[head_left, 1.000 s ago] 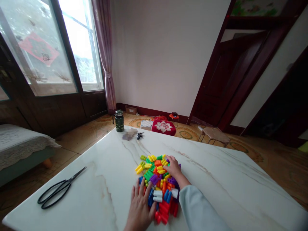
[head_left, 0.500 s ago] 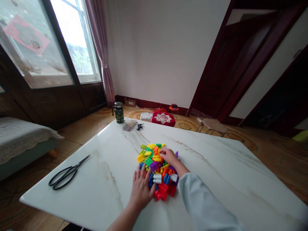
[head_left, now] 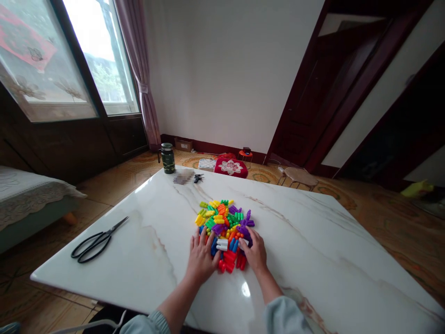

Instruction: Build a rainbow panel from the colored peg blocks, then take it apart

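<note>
A heap of small plastic toy pieces (head_left: 222, 221) in several bright colours lies on the white marble-patterned table (head_left: 149, 273). My left hand (head_left: 201, 257) rests on the heap's near left edge with its fingers spread, its thumb close to a white piece (head_left: 221, 245) and blue ones. At the right edge, my right hand (head_left: 256, 250) cups the side of the heap with thumb and fingers apart. Its fingertips touch purple and white pieces there. Red pieces (head_left: 229, 260) lie between both hands, at the near side.
Black-handled scissors (head_left: 99, 241) lie open-bladed on the table's left. A dark green bottle (head_left: 168, 158), a blurred-out object (head_left: 183, 176) and keys (head_left: 198, 178) sit at the far corner. Beyond the table are a red flowered stool (head_left: 230, 167) and a brown stool (head_left: 301, 176).
My right hand has come back from the heap's far part to its near right edge, uncovering green and purple pieces. My left hand keeps its place on the heap. The view has shifted slightly.
</note>
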